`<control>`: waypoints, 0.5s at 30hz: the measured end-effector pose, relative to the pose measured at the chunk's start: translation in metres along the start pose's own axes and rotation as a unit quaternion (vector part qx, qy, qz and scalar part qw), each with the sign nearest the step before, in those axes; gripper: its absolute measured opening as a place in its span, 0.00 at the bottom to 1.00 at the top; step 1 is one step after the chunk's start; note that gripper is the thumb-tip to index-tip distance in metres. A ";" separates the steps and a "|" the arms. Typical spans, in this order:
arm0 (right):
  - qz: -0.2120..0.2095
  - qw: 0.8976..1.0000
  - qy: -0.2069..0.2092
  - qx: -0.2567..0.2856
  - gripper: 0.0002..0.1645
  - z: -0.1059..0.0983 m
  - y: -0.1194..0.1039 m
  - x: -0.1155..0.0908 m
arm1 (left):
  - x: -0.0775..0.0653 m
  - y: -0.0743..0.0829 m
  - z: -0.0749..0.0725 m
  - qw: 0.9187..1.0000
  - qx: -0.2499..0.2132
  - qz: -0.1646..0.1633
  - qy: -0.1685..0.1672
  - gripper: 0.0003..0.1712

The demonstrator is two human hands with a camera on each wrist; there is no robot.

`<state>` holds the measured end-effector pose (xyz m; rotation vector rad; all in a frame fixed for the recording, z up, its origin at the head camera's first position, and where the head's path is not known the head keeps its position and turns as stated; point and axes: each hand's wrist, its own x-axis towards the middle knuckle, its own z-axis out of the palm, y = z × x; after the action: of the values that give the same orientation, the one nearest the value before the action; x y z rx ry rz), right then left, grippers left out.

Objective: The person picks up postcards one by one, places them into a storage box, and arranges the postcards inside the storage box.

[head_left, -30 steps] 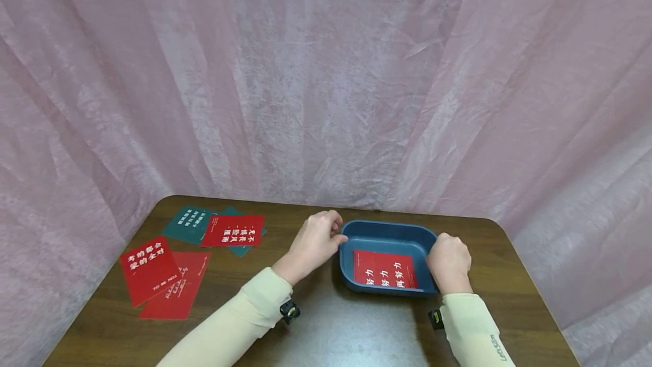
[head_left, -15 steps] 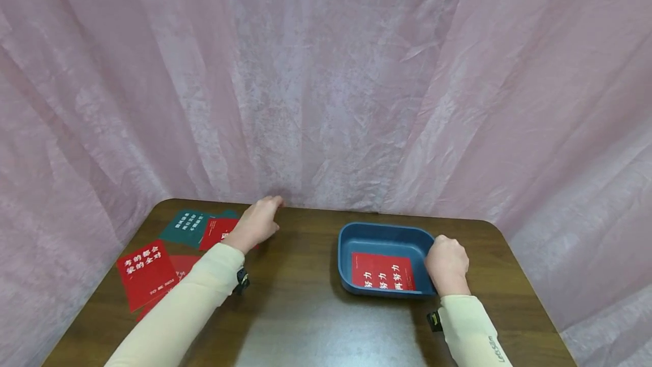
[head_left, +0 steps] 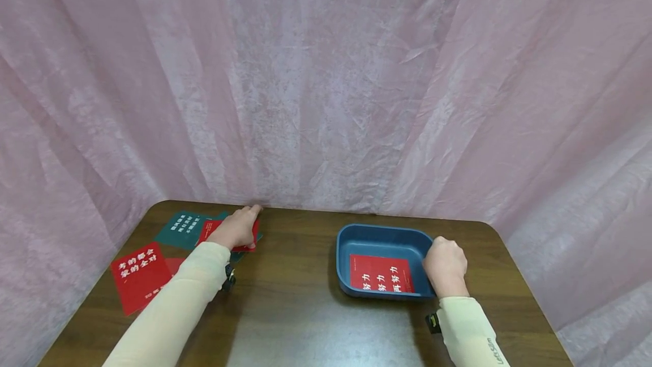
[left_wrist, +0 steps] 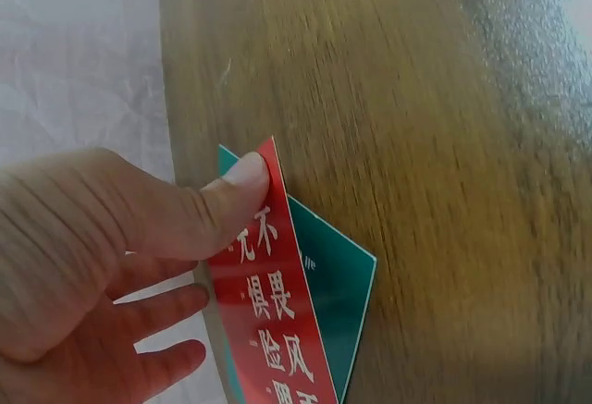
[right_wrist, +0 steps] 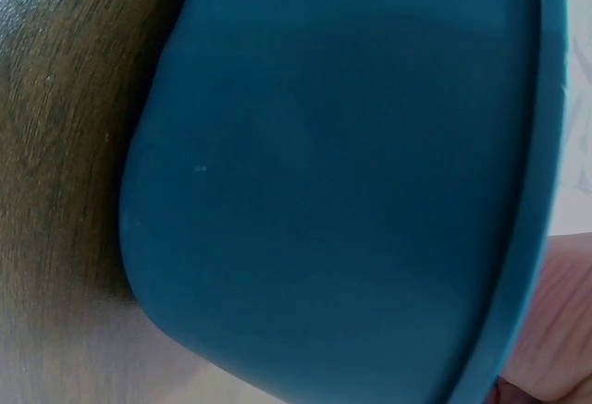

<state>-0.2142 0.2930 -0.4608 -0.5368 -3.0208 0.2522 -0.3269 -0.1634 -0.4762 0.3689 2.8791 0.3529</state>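
My left hand (head_left: 237, 228) pinches a red card (left_wrist: 277, 302) with white characters at its right end. In the left wrist view the thumb lies on the card's face near a corner, while the other fingers reach past its far edge; the index finger is mostly hidden. Under that card a green card (left_wrist: 338, 279) sticks out. At the right, my right hand (head_left: 445, 265) grips the right rim of a blue rectangular tray (head_left: 342, 265). Inside the tray lies another red card (head_left: 382, 272) with white characters. The right wrist view is filled mostly by the tray's outer wall (right_wrist: 342, 182).
Another green card (head_left: 178, 231) lies at the back left of the wooden table (head_left: 290, 299). Closer on the left, a red card (head_left: 140, 279) overlaps another red card, partly hidden by my left sleeve. A pink curtain (head_left: 326, 101) hangs behind the table.
My left hand has moved left from beside the tray to the red card at the back left and lowered onto it. The right hand stays on the tray's rim.
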 end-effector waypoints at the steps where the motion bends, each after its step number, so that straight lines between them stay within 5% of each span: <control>1: 0.000 1.000 0.001 -0.001 0.15 0.000 0.000 0.000 | 0.000 -0.001 0.000 1.000 -0.006 -0.005 -0.005 0.57; 15: 0.003 1.000 0.004 -0.009 0.14 0.001 -0.001 -0.001 | -0.001 -0.005 0.001 1.000 0.006 -0.009 -0.018 0.53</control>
<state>-0.2134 0.2913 -0.4613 -0.5483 -3.0165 0.2241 -0.3272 -0.1678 -0.4782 0.3464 2.8485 0.3240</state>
